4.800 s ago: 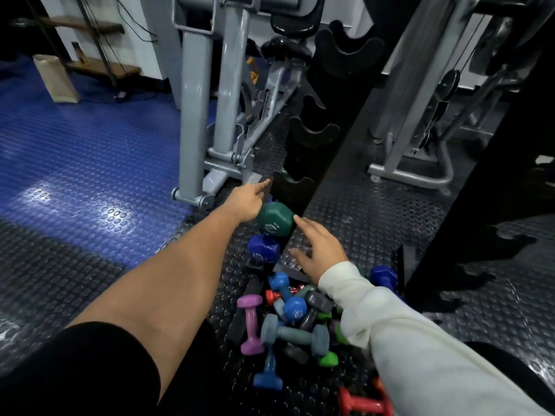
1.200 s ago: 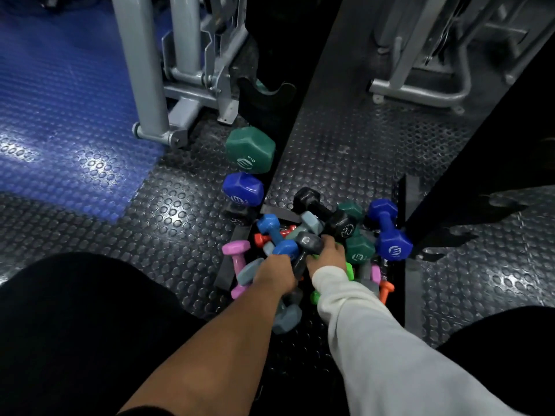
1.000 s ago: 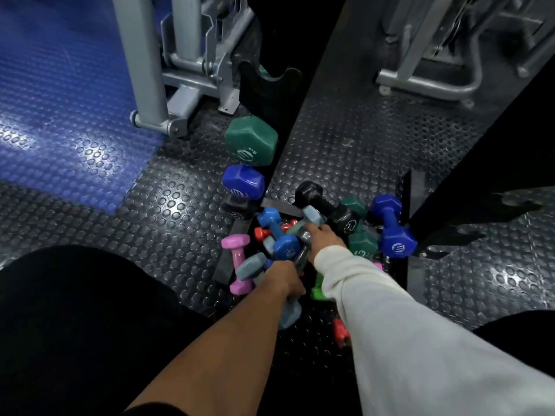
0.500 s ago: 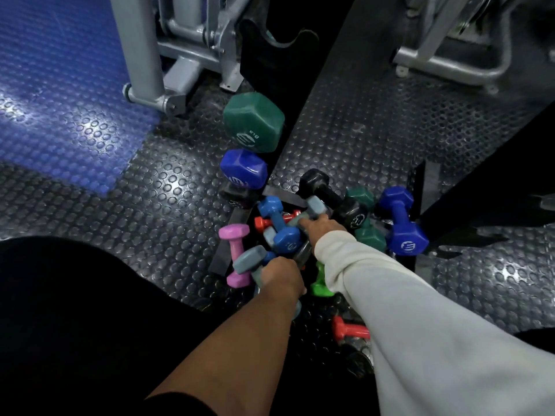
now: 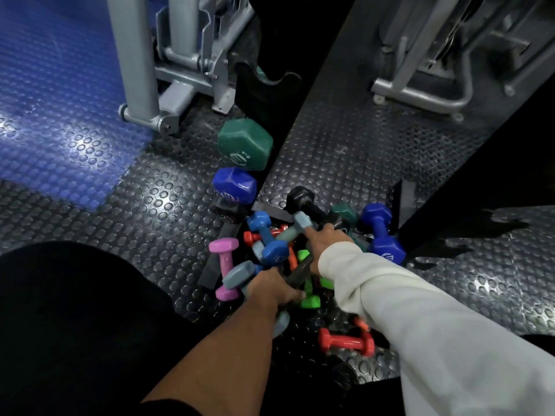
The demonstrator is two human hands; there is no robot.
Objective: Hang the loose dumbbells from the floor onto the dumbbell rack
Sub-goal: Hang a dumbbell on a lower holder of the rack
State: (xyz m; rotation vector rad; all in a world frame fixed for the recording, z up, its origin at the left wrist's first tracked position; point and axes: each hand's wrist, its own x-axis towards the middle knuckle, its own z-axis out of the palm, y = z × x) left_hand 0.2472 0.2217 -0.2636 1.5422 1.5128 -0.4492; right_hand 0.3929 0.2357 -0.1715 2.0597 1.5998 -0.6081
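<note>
A heap of loose dumbbells lies on the studded floor between the black rack's (image 5: pixel 264 94) two uprights. My left hand (image 5: pixel 270 288) grips the handle of a grey-blue dumbbell (image 5: pixel 237 274) at the heap's near left. My right hand (image 5: pixel 326 241), in a white sleeve, reaches into the middle of the heap. Its fingers curl over a dark grey dumbbell (image 5: pixel 297 271), and one fingertip touches a second grey-blue dumbbell (image 5: pixel 303 220). A large green dumbbell (image 5: pixel 244 144) and a blue dumbbell (image 5: pixel 234 184) hang on the rack's lowest saddles.
In the heap lie a pink dumbbell (image 5: pixel 223 268), a light blue one (image 5: pixel 268 238), a bright green one (image 5: pixel 309 292), a red one (image 5: pixel 345 342) and a big blue one (image 5: pixel 380 232). A grey machine frame (image 5: pixel 141 70) stands far left; a blue mat (image 5: pixel 45 115) lies beyond.
The view has tilted down from the rack to the heap. Both hands dropped from the green dumbbell into the pile. My left hand took the grey-blue dumbbell, and my right hand slid forward.
</note>
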